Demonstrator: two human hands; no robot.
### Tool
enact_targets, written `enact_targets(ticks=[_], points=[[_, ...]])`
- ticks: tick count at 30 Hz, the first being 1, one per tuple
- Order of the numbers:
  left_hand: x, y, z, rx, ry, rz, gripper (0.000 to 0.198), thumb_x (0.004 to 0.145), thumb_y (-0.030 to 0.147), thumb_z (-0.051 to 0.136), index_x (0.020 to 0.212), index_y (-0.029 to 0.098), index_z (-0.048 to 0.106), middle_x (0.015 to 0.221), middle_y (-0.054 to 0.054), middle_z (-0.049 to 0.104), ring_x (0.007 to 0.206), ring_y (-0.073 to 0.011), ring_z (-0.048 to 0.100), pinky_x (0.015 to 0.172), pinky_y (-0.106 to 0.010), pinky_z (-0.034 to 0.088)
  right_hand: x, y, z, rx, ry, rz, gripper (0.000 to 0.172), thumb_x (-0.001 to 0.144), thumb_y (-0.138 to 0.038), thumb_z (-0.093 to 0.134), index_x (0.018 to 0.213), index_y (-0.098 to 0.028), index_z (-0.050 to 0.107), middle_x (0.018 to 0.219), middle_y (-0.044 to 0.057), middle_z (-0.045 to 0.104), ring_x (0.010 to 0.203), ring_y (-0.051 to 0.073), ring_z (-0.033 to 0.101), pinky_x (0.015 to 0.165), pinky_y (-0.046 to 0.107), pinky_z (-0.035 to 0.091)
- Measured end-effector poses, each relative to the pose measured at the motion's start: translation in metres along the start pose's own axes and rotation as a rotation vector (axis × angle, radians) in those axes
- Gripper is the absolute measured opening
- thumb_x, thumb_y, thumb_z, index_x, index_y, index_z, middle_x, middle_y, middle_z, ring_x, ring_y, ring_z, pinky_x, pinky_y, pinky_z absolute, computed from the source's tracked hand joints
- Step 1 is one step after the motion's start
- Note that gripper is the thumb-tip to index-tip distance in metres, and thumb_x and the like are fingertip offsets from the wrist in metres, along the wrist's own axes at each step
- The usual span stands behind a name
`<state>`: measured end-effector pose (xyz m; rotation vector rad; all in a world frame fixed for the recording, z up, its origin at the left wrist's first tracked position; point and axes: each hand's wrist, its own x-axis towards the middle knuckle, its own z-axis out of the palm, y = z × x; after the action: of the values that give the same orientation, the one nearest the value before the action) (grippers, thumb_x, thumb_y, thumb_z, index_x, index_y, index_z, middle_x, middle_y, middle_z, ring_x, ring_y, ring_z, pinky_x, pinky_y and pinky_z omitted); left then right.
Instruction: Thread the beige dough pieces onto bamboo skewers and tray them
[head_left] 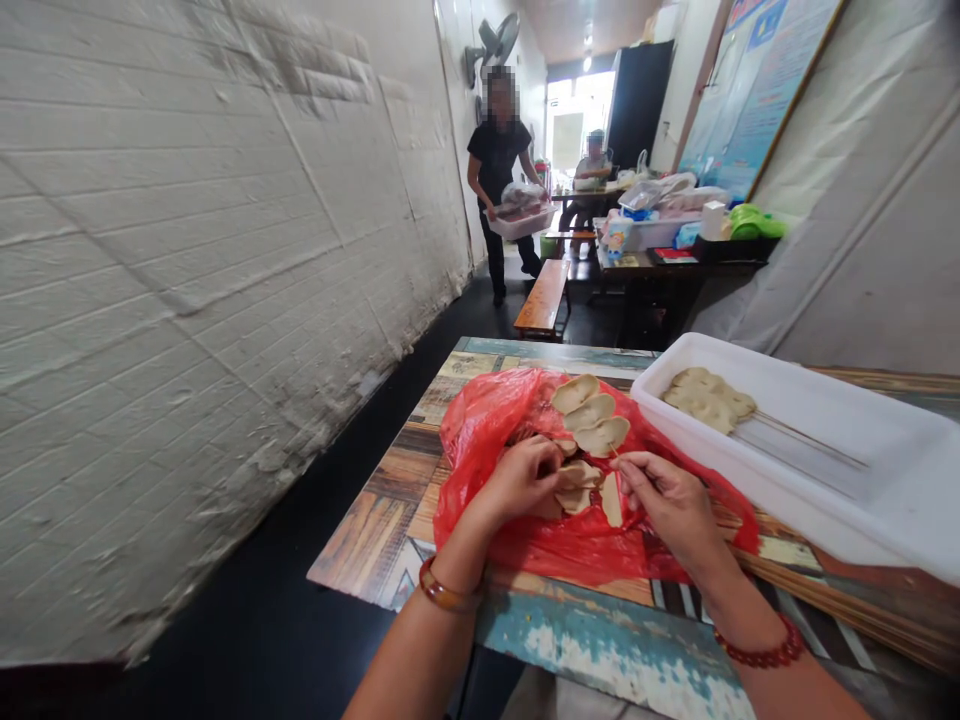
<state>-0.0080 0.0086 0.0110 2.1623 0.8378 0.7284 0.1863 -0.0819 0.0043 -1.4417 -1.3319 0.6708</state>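
Note:
Between thumb and fingers, my right hand grips the end of a thin wooden skewer. Three flat, beige oval slices are threaded on it, tilted up and to the left above a red plastic bag. Inside the open bag lie several loose beige slices. My left hand is down among them at the bag's left side, fingers curled in; whether a slice is pinched there is hidden. The bag spreads over a wood-patterned table.
At the right, a white plastic tub holds filled skewers. Bare sticks lie along the table's right side. Beyond are an orange bench, a cluttered table, a standing person carrying a tub, and a seated person.

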Motion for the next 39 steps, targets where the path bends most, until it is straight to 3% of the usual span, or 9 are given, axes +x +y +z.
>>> enact_targets(ticks=[5,9,13,18,30,39], points=[[0.001,0.003,-0.005,-0.765,0.229,-0.215,0.023,0.072,0.032,0.066,0.075,0.018,0.048,0.071,0.001,0.058,0.061,-0.0115,0.058,0.057,-0.022,0.044,-0.002,0.002,0.001,0.080,-0.033,0.012,0.029,0.087,-0.046,0.053,0.088,-0.019,0.064,0.067,0.000,0.059,0.052,0.013,0.055,0.050,0.023,0.045],[0.001,0.001,-0.009,-1.036,0.392,-0.312,0.032,0.065,0.033,0.073,0.082,0.018,0.051,0.073,0.000,0.065,0.057,-0.0120,0.061,0.052,-0.021,0.046,-0.006,0.003,0.001,0.111,-0.074,0.037,0.028,0.086,-0.045,0.055,0.090,-0.019,0.064,0.059,-0.002,0.055,0.048,0.012,0.052,0.046,0.022,0.043],[0.000,-0.004,-0.011,-1.107,0.440,-0.321,0.037,0.065,0.033,0.075,0.093,0.016,0.059,0.076,-0.004,0.068,0.060,-0.0124,0.062,0.055,-0.021,0.046,-0.010,0.000,0.000,-0.004,-0.117,0.018,0.028,0.086,-0.043,0.053,0.089,-0.019,0.067,0.061,0.000,0.061,0.053,0.015,0.057,0.048,0.023,0.045],[0.000,-0.008,-0.011,-1.114,0.467,-0.324,0.031,0.063,0.036,0.076,0.082,0.014,0.064,0.064,0.000,0.061,0.052,-0.0102,0.056,0.052,-0.022,0.045,-0.011,-0.009,0.003,-0.143,-0.153,-0.092,0.026,0.085,-0.041,0.053,0.079,-0.021,0.069,0.075,0.005,0.071,0.070,0.021,0.066,0.064,0.029,0.052],[-0.001,0.000,-0.019,-1.166,0.561,-0.337,0.031,0.058,0.027,0.078,0.082,0.013,0.065,0.062,0.000,0.060,0.054,-0.0091,0.053,0.054,-0.022,0.043,-0.010,-0.007,0.005,-0.247,-0.280,-0.184,0.030,0.086,-0.042,0.050,0.072,-0.022,0.068,0.068,0.004,0.070,0.062,0.020,0.065,0.060,0.028,0.053],[-0.001,0.000,-0.019,-1.129,0.598,-0.319,0.032,0.058,0.025,0.076,0.086,0.014,0.065,0.068,-0.001,0.063,0.056,-0.0103,0.056,0.057,-0.023,0.044,-0.012,-0.004,0.006,-0.257,-0.277,-0.179,0.029,0.085,-0.042,0.051,0.074,-0.023,0.069,0.074,0.005,0.073,0.068,0.022,0.068,0.062,0.029,0.053]])
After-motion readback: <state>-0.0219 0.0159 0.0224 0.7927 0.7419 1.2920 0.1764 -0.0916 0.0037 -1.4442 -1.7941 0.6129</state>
